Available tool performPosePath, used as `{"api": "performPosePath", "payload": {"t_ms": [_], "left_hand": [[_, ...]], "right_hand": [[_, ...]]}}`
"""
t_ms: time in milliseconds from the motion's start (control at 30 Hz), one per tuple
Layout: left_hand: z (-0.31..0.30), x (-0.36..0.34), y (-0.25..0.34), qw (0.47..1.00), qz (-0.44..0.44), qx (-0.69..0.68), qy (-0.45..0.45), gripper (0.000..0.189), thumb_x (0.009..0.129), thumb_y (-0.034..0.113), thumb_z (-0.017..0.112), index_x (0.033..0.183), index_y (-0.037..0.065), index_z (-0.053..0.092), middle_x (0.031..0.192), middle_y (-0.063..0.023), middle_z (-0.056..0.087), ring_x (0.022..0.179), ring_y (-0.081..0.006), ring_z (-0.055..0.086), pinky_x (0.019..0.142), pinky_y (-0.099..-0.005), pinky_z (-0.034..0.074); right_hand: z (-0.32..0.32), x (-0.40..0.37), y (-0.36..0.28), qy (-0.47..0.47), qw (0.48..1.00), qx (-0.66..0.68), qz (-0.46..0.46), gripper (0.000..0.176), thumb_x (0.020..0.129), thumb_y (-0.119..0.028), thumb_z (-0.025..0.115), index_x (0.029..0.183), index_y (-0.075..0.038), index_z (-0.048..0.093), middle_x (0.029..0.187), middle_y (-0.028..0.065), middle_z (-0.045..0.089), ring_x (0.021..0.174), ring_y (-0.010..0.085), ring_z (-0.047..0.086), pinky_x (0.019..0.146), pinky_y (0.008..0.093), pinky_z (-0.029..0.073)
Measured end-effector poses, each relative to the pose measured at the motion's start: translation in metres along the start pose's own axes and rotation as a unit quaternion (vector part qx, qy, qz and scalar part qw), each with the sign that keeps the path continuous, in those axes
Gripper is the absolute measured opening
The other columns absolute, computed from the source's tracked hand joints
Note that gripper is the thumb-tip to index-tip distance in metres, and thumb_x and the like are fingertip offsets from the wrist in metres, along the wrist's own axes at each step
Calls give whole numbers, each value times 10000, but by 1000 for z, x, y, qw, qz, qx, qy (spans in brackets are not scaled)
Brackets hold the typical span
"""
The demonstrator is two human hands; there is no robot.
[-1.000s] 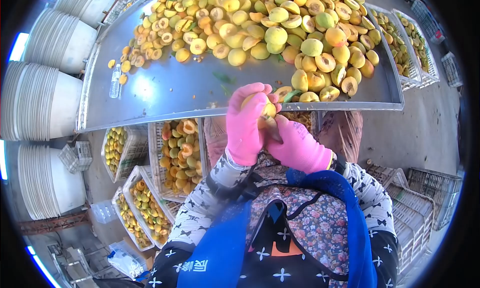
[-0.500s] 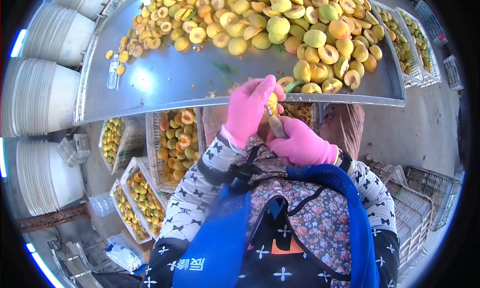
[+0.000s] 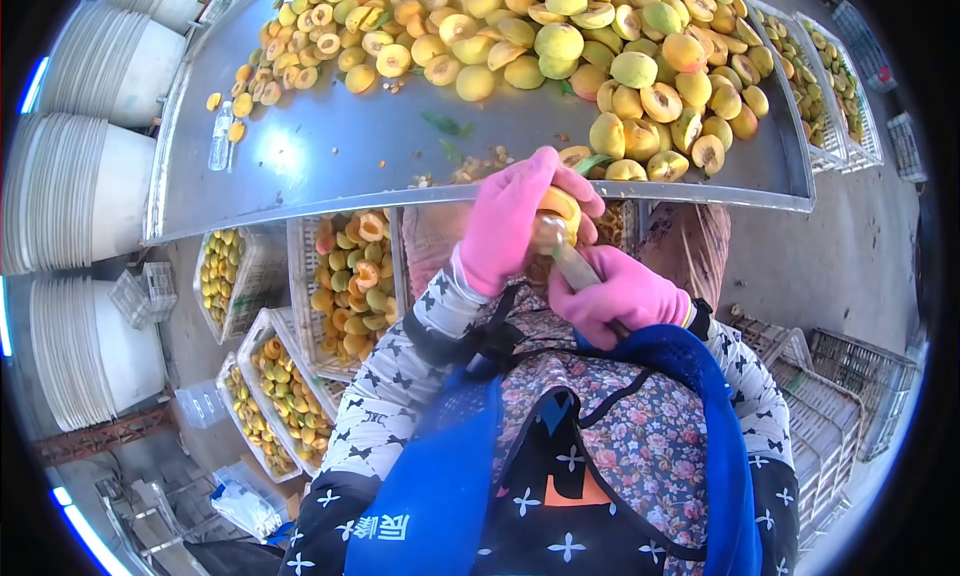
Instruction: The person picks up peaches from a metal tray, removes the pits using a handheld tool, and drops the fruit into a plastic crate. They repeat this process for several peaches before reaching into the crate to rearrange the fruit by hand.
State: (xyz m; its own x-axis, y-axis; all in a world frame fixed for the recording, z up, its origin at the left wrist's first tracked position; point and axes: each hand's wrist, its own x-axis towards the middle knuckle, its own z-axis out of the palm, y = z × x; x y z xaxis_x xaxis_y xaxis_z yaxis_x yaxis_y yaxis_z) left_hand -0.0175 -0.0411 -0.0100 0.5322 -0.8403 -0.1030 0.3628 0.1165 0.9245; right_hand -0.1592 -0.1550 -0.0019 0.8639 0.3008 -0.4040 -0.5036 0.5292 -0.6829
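Note:
My left hand (image 3: pixel 508 226), in a pink glove, is closed around a yellow peach piece (image 3: pixel 562 208) just over the near rim of the metal table. My right hand (image 3: pixel 628 294), gloved in the same pink, grips a short-handled pitting tool (image 3: pixel 575 269). Its shiny metal end is at the peach, though blur hides whether it sits in the flesh. Beyond the hands, a heap of peaches (image 3: pixel 480 51), many of them halved, covers the far part of the metal table (image 3: pixel 330 191). A few green leaves (image 3: pixel 445 124) and loose stones (image 3: pixel 490 164) lie nearer.
A plastic bottle (image 3: pixel 220 141) stands at the table's left. Below the rim is a crate of peach halves (image 3: pixel 352 286), with more filled crates (image 3: pixel 290 401) at lower left. Stacked white tubs (image 3: pixel 90 191) line the left side. Plastic crates (image 3: pixel 815 406) stand at right.
Both hands have shifted slightly right. The left hand has turned so that more of the peach's yellow flesh shows, and the tool's metal end is blurred by motion.

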Motion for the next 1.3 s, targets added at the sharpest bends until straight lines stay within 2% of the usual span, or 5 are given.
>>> {"api": "performPosePath", "payload": {"t_ms": [300, 600, 767, 1000, 1300], "left_hand": [[-102, -87, 46, 840, -62, 531, 94, 322, 947, 335, 635, 1057, 43, 715, 1066, -128, 698, 1013, -223, 663, 879, -348, 528], [-114, 51, 35, 897, 16, 402, 182, 499, 886, 342, 728, 1261, 31, 620, 1134, -112, 669, 952, -181, 671, 775, -308, 543], [-123, 160, -25, 668, -13, 712, 215, 512, 782, 377, 757, 1123, 25, 611, 1183, -176, 619, 1090, -354, 605, 903, -468, 498], [-148, 111, -5, 990, -96, 49, 97, 595, 850, 318, 650, 1363, 68, 483, 1262, -150, 582, 1067, -311, 609, 873, -456, 509], [-36, 21, 35, 981, -3, -187, 45, 516, 1008, 452, 434, 1357, 79, 504, 1209, -173, 618, 992, -261, 635, 816, -365, 517]], "right_hand": [[-68, -9, 57, 116, 806, -580, -18, 350, 851, -322, 682, 976, -10, 588, 826, 203, 651, 804, 395, 640, 718, 476, 497], [-65, -29, -2, 200, 659, -705, -169, 250, 860, -270, 678, 996, -68, 621, 809, 182, 646, 797, 378, 657, 683, 464, 516], [-43, -50, 2, 223, 800, -558, -1, 384, 865, -367, 688, 1101, -71, 622, 937, 201, 670, 900, 388, 657, 777, 464, 507], [-43, -20, -2, 269, 809, -496, -166, 410, 861, -276, 706, 1183, -48, 597, 979, 212, 668, 925, 400, 651, 794, 447, 522], [-3, 42, -35, 356, 593, -627, -359, 302, 843, -234, 709, 1082, -88, 598, 910, 101, 641, 792, 292, 652, 639, 426, 501]]}}
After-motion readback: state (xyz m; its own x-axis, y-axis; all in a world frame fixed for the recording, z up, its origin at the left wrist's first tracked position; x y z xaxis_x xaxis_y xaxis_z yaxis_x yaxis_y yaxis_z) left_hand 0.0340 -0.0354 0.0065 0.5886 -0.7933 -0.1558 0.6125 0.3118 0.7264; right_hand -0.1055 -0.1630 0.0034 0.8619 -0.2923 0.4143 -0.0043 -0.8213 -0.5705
